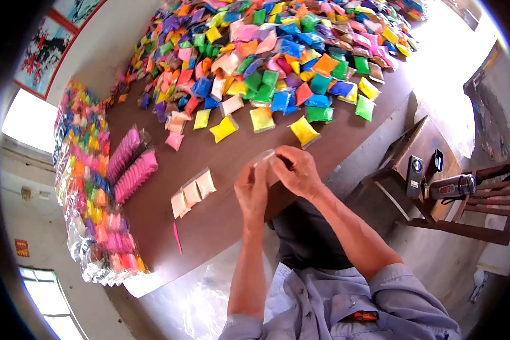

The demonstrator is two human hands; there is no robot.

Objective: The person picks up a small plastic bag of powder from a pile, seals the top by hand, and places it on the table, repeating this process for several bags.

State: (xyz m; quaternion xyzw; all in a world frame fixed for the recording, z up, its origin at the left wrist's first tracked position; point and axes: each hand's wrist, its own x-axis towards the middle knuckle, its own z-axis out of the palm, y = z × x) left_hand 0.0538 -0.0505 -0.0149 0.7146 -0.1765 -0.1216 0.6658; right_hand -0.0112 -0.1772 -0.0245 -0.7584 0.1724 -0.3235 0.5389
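My left hand (251,190) and my right hand (296,170) meet above the near edge of the brown table, fingers closed on a small pale packet (263,158). Mostly hidden by the fingers, the packet shows only its clear and whitish upper part. Left of my hands, a short row of peach-coloured packets (192,194) lies overlapping on the table. A thin pink strip (177,238) is just below that row. Beyond my hands lie loose yellow packets (304,131) at the front of a big multicoloured heap (260,62).
Two bagged rows of pink packets (135,175) lie at the left. Many bagged colourful packets (90,187) line the table's left end. On the right, a small wooden table (405,161) carries a flask (453,186) and a dark device (415,177), beside a wooden chair (493,212).
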